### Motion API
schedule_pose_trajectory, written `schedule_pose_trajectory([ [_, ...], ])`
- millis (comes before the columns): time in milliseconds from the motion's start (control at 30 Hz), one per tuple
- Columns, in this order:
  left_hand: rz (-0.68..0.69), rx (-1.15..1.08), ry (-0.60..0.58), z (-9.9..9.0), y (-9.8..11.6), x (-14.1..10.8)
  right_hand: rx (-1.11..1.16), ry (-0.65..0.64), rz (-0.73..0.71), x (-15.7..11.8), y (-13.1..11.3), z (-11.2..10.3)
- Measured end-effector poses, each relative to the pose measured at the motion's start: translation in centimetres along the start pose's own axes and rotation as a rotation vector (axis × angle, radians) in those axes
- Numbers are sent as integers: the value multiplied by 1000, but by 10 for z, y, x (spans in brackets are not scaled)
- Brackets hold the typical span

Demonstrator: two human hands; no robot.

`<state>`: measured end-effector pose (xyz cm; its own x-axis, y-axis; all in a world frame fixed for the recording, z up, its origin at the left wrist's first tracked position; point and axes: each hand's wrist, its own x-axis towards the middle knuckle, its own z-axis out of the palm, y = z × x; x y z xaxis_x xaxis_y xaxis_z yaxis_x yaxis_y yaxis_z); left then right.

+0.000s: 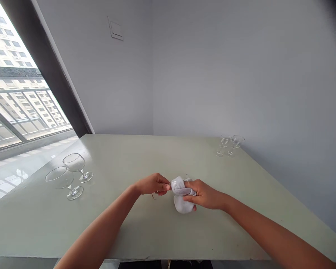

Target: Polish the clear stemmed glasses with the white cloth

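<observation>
A white cloth (184, 204) is bunched up above the near middle of the table, wrapped over part of a clear glass (188, 178). My right hand (203, 194) grips the cloth from the right, with fingers and thumb pressed round it. From the left, my left hand (156, 184) pinches a clear part at the cloth's left side, which looks like part of the glass. Cloth and fingers hide most of the glass. A thin reddish-brown strip hangs below my left hand.
Two stemmed glasses (75, 163) (59, 178) stand upright at the table's left. Two smaller ones (225, 142) (237, 142) stand at the far right corner. The pale green table (145, 157) meets grey walls; a window is at the left.
</observation>
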<state>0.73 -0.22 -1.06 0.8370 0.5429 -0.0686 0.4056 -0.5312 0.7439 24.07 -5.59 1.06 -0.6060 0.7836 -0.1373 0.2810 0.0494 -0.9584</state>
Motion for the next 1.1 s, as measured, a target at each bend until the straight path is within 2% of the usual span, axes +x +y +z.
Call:
schedule_pose_trajectory([
  [33,-13,-43,-44,1,2,0,30,-14,20,1,1,-2],
  [67,-38,-27,5,3,4,1,105,5,43,2,3,-3],
  [100,-67,51,129,7,6,3,216,57,69,5,6,-4],
  [167,-92,340,468,18,10,7,490,228,132,12,11,-1],
  [200,-77,506,622,23,12,9,618,319,164,14,13,2],
  [233,-48,652,727,27,12,11,720,391,190,16,14,6],
  [267,-13,761,780,30,12,13,789,437,202,17,13,9],
  [333,29,849,800,31,10,14,797,445,158,15,8,16],
  [400,32,796,770,26,7,12,650,351,57,10,0,18],
  [467,39,646,684,18,6,9,393,208,-16,3,-8,15],
  [533,44,426,531,10,7,4,84,90,-33,-4,-14,7],
  [633,21,17,235,4,11,-2,-374,-18,-97,-11,-16,-6],
  [700,-2,-218,80,3,12,-3,-623,-77,-236,-13,-16,-14],
  [800,-21,-439,-56,7,6,-2,-894,-134,-456,-11,-16,-23],
  [900,-23,-658,-146,14,-3,3,-1097,-140,-553,-8,-17,-34],
  [967,-26,-828,-186,19,-9,6,-1194,-95,-592,-7,-19,-44],
  [1033,-23,-974,-181,21,-12,9,-1231,1,-611,-6,-20,-54],
  [1100,-5,-1080,-103,22,-13,11,-1185,180,-552,-5,-17,-63],
])
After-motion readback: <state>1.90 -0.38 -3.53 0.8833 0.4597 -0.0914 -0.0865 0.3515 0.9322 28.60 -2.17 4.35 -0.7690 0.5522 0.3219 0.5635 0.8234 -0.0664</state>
